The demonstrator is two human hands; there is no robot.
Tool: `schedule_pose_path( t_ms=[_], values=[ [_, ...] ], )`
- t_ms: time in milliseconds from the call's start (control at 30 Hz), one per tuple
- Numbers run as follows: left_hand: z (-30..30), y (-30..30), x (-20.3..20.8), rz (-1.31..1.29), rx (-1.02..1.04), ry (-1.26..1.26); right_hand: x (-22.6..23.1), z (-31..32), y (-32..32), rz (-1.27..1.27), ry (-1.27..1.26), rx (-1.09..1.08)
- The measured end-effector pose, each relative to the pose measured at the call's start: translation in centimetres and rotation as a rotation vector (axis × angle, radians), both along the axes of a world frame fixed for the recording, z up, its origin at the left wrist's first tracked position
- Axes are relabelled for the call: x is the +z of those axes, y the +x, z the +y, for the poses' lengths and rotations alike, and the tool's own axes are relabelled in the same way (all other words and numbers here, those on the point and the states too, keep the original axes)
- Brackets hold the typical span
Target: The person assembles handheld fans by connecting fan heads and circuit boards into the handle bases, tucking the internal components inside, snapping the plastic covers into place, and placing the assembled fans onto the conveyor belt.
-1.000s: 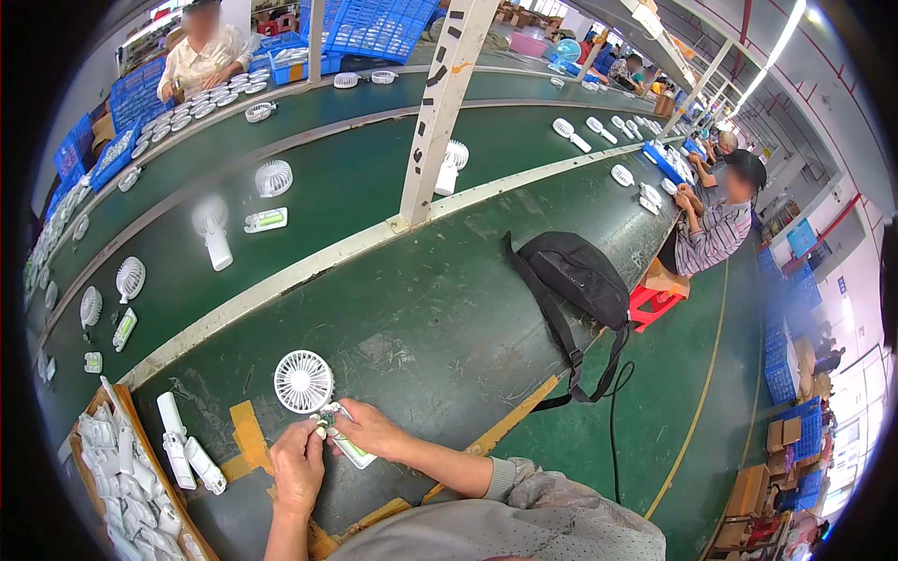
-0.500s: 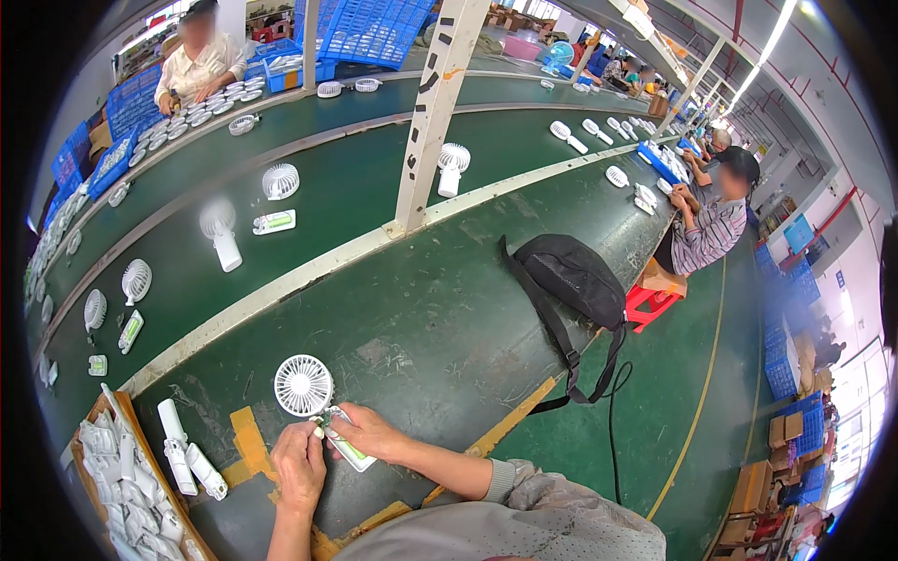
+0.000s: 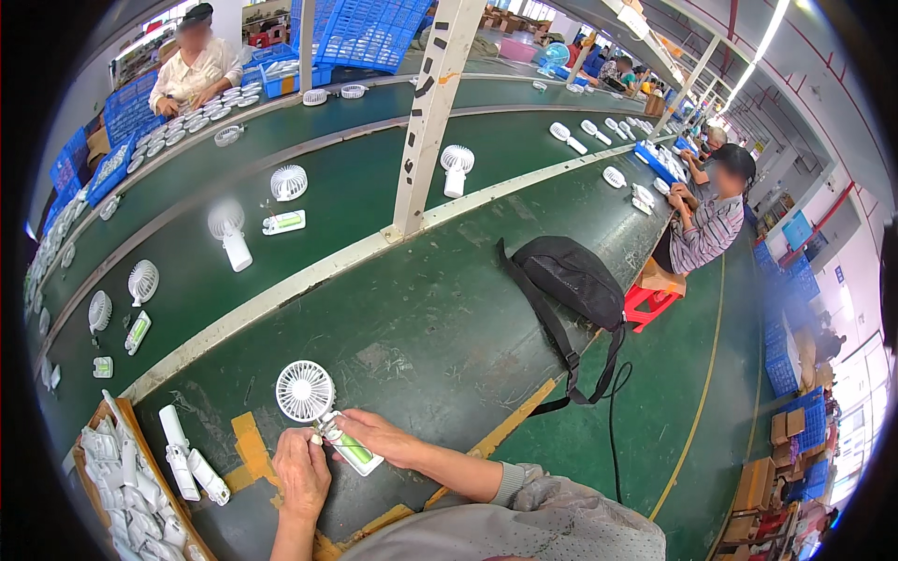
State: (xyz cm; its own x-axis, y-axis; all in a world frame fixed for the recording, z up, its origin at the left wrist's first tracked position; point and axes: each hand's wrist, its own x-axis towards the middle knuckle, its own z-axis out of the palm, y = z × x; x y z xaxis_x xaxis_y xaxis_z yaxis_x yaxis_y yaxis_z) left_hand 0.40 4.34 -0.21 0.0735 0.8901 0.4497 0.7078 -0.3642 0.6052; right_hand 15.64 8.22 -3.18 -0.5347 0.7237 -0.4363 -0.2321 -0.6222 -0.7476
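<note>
A white handheld fan (image 3: 305, 392) lies on the dark green bench in front of me, its round grille pointing away. Its opened handle (image 3: 370, 467) shows a green battery (image 3: 355, 451) inside. My right hand (image 3: 382, 439) is closed around the handle's upper part, thumb on top. Just left of it, at the neck of the fan, my left hand (image 3: 301, 472) pinches a small white piece (image 3: 316, 438), too small to name. Thin wires show between the hands. White handle shells (image 3: 178, 453) lie left of my left hand.
A carton (image 3: 192, 538) of white shells stands at left. A black bag (image 3: 571, 280) lies on the bench to the right. Beyond a pale rail, a conveyor belt (image 3: 355, 178) carries fans, below a metal post (image 3: 432, 122). Co-workers sit at far left and right.
The fan and both hands have shifted slightly toward me and to the right, showing more of the battery. Fans on the near belt moved right; those on the far belt moved left.
</note>
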Motion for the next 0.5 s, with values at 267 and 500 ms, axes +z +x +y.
schedule_pose_path(
  t_ms=[267,500],
  values=[
    [-0.22,0.19,-0.16,-0.021,-0.044,-0.103,-0.43,0.44,0.40,0.103,-0.093,-0.021],
    [-0.27,0.34,-0.13,0.014,-0.033,-0.150,-0.51,0.41,0.26,0.060,-0.047,-0.028]
  ],
)
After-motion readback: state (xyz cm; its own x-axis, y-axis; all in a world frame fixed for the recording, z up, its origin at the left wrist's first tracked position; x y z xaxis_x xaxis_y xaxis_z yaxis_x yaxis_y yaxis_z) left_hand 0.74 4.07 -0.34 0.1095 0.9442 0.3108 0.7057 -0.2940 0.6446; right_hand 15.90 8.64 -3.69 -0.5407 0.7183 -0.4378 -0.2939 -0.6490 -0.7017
